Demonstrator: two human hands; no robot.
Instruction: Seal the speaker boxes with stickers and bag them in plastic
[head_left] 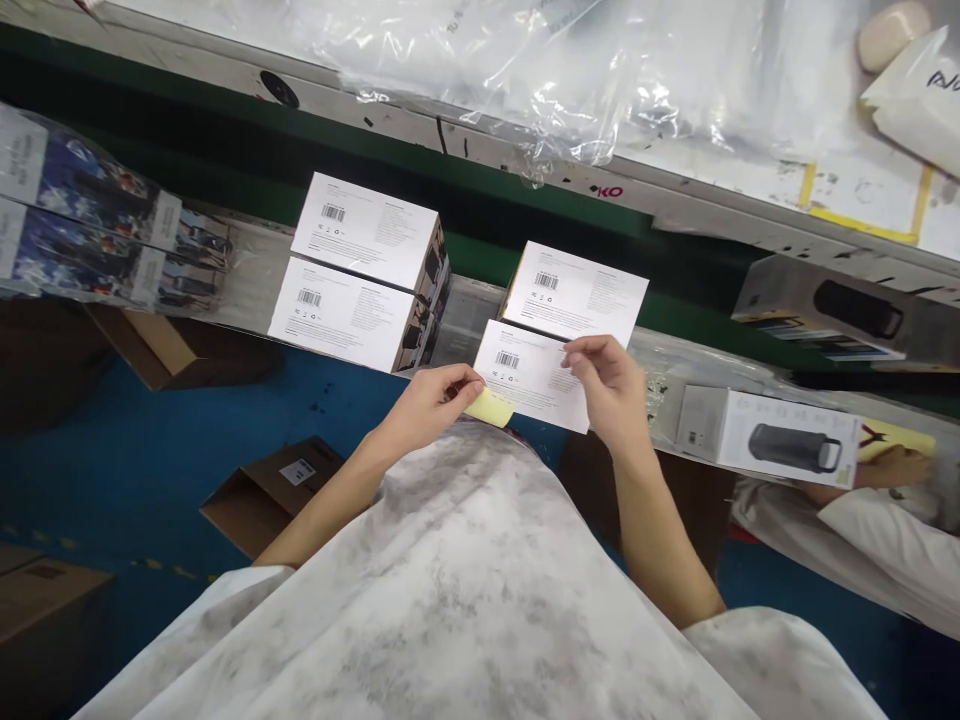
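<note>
My left hand (439, 405) pinches a small yellow sheet (491, 407) at the near edge of a white printed box (525, 385). Over that box's right part hovers my right hand (609, 385), thumb and forefinger drawn together; anything between them is too small to make out. A second white box (574, 290) with a barcode stands just behind. To the left, two stacks of similar boxes, a rear one (367, 230) and a front one (341, 312), show printed faces with barcodes upward.
Plastic-wrapped picture boxes (90, 210) lie far left. A white speaker box (772, 435) stands right, beside a co-worker's hand (896, 467) at a yellow sheet. A grey box (825, 305) sits behind. Clear plastic bags (487, 70) cover the upper shelf; an open carton (270, 490) is below.
</note>
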